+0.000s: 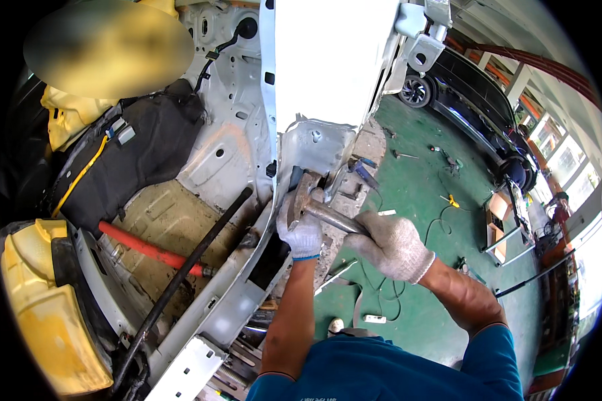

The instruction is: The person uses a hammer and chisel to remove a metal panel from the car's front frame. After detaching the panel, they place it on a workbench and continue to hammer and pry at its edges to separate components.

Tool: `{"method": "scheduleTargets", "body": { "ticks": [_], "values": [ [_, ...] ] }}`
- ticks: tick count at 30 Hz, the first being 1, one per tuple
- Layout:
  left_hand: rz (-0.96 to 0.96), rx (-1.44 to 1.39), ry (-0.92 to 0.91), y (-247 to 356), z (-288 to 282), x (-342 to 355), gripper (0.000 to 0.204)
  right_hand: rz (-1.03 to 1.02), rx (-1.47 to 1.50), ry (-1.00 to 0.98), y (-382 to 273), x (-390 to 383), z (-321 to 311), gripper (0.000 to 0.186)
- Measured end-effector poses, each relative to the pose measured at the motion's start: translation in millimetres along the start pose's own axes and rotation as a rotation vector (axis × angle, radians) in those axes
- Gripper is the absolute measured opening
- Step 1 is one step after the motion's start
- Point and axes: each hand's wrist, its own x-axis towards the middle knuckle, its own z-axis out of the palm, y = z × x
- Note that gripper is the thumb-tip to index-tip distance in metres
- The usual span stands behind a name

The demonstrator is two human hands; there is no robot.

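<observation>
Both my hands wear white knit gloves. My right hand grips the metal handle of a hammer, whose head rests against the lower edge of a white car body pillar. My left hand is closed just under the hammer head, pressed against the sill of the stripped car body; whether it holds anything is hidden. The pillar's bottom panel looks dented and bare.
Inside the stripped car lie a red bar, a long black rod and yellow foam seat parts. Tools and cables are scattered on the green floor. A black car is parked at the upper right.
</observation>
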Motion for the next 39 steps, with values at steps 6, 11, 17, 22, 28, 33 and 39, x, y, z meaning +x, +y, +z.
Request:
{"method": "scheduleTargets", "body": {
  "ticks": [6, 11, 17, 22, 28, 33, 39],
  "values": [
    [-0.069, -0.054, 0.018, -16, -1, -5, 0.020, 0.045, 0.016, -0.029, 1, 4, -2, 0.037],
    [-0.162, -0.029, -0.050, 1, 0, -5, 0.026, 0.087, 0.034, 0.023, 16, 4, 7, 0.036],
    [-0.193, 0.085, 0.033, -27, -7, -10, 0.031, 0.027, 0.095, -0.050, -29, -1, -4, 0.035],
    [-0.180, 0.077, 0.029, -6, 1, -5, 0.030, -0.330, 0.154, -0.051, -42, -7, -20, 0.038],
    [-0.219, 0.110, 0.011, -11, -6, -9, 0.026, -0.040, 0.179, -0.087, -28, -2, 10, 0.037],
    [-0.202, 0.056, 0.027, 0, 0, -11, 0.032, -0.462, 0.140, -0.123, -27, -4, -12, 0.041],
    [-0.073, 0.269, 0.001, -12, -9, -10, 0.043, 0.111, 0.388, -0.243, -6, -5, 12, 0.039]
  ]
}}
